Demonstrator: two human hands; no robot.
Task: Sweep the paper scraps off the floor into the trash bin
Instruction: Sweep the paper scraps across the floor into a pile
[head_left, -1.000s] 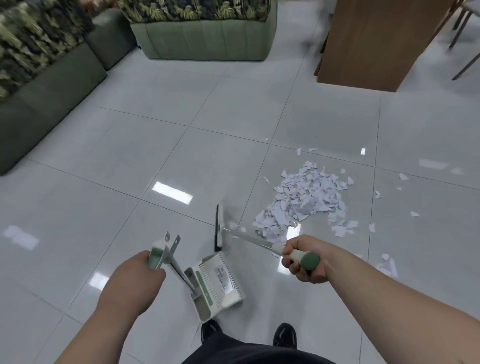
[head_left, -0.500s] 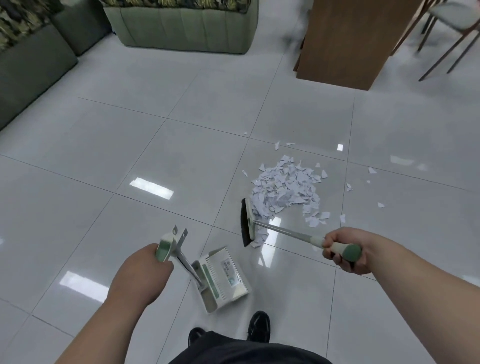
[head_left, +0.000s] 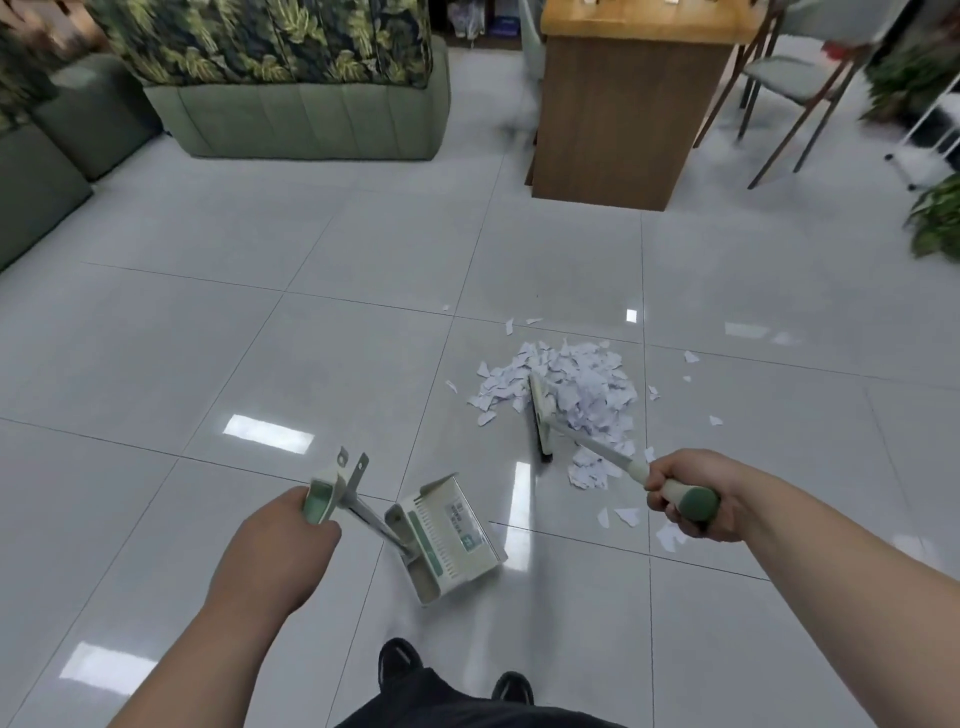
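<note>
A pile of white paper scraps (head_left: 582, 387) lies on the grey tiled floor (head_left: 311, 338), with loose bits scattered around it. My right hand (head_left: 691, 496) grips the green end of a broom handle; the broom head (head_left: 540, 418) rests in the left part of the pile. My left hand (head_left: 283, 540) holds the handle of a white and green dustpan (head_left: 447, 535), which sits on the floor left of and nearer to me than the pile. No trash bin is in view.
A green sofa (head_left: 311, 119) with leaf-print cushions stands at the back left. A wooden cabinet (head_left: 618, 114) stands behind the pile, chairs (head_left: 795, 88) and plants (head_left: 940, 218) at the right. My shoes (head_left: 400, 662) show at the bottom.
The broom head has moved from the near-left edge of the pile up into it. The view has tilted up, showing more of the room. The dustpan stays beside my feet.
</note>
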